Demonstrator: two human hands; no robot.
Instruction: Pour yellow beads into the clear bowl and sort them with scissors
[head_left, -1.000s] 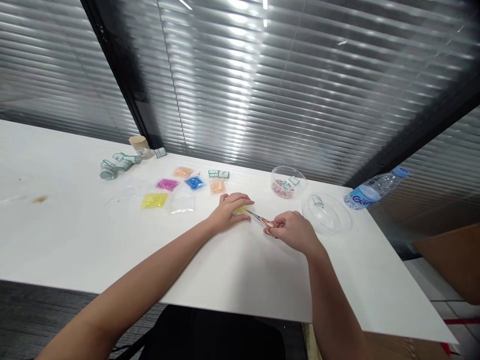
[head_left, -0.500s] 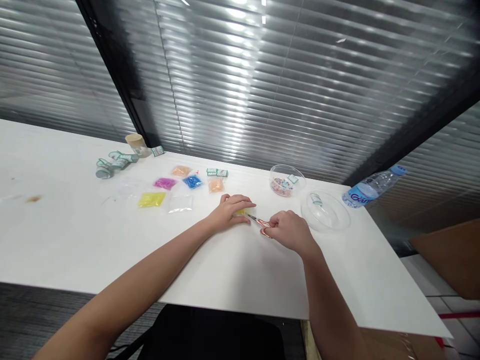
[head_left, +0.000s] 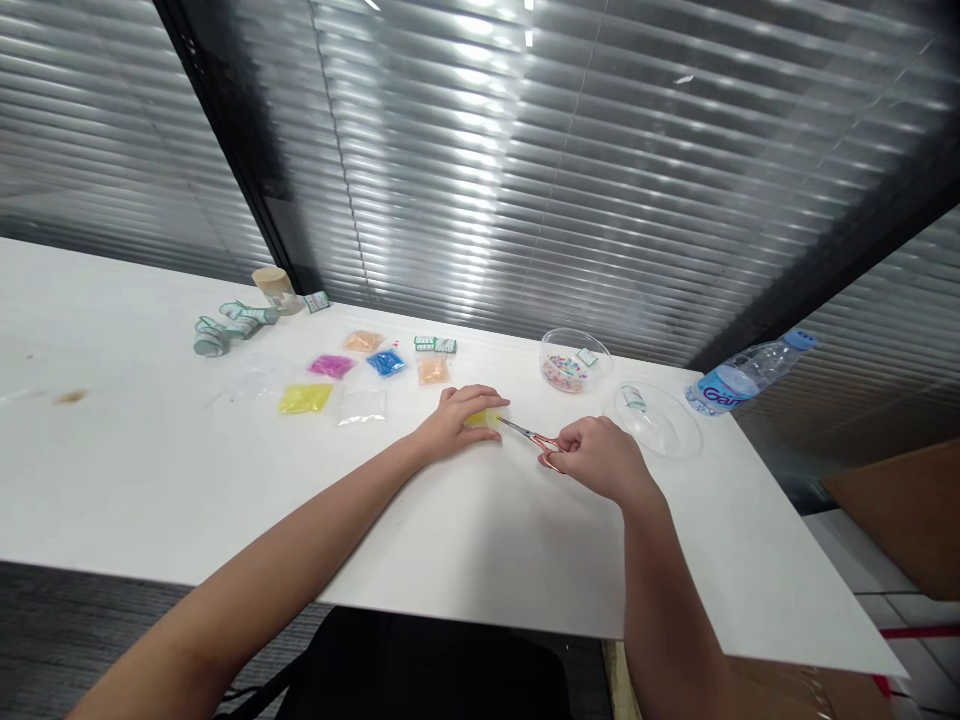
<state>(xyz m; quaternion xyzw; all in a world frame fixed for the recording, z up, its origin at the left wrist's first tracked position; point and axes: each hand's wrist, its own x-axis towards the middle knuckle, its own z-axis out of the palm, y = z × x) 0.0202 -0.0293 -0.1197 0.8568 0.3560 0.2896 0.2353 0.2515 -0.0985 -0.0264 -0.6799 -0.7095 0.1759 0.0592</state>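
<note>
My left hand [head_left: 461, 422] is closed around a small clear packet with yellow contents [head_left: 480, 417], thumb below and fingers above, low over the white table. A pair of scissors with copper-coloured handles [head_left: 541, 442] is gripped in my right hand [head_left: 600, 455]. Its blades look shut, and their tips point left at the packet's right edge; whether they touch it I cannot tell. To the left lie a larger yellow packet [head_left: 304, 398], a clear packet [head_left: 362, 407], a purple one [head_left: 332, 366], a blue one [head_left: 387, 362] and two orange ones [head_left: 433, 371].
A clear bowl with small coloured beads [head_left: 566, 372] stands at the back, a clear round lid [head_left: 664, 425] to its right. A water bottle [head_left: 739, 378] lies tilted by the right edge. Several green-and-white packets [head_left: 212, 337] and a wooden-lidded jar [head_left: 276, 290] sit far left.
My right hand has drawn the scissors a little to the right, showing more of the blades. My left hand stays nearly in place with the yellow packet.
</note>
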